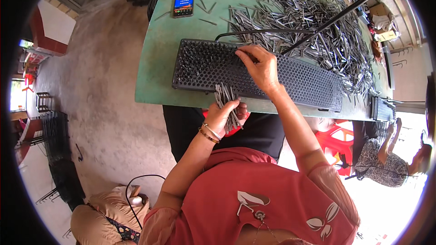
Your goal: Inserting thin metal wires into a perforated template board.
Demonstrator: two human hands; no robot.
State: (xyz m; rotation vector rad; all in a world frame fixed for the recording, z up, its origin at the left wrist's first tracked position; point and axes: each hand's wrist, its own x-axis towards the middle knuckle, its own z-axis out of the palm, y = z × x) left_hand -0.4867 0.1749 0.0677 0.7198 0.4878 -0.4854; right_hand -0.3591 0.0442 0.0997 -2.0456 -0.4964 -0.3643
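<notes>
- Progress: partial, judging by eye; filled holes seem the smaller share.
- Long black rectangular panel with rows of round holes lies along the near edge of the green tabletop.
- Done, apparently: left end of the panel carries a dense crowd of short, glossy dark pieces standing up from the holes, some leaning (too small to count).
- Left, apparently: the middle thins out, and the right-hand stretch shows bare holes to its far end.
- Left hand: fingers curled round a bundle of thin grey metallic-looking strips, just beside the panel's near edge; the strips fan out above and below the grip.
- Right hand: over the panel where pieces give way to bare holes; thumb and forefinger drawn close together. Cannot tell whether a strip is pinched there.
- Supply: broad loose heap of grey and dark slender strips behind the panel, far more than the bundle; stock looks ample.
</notes>
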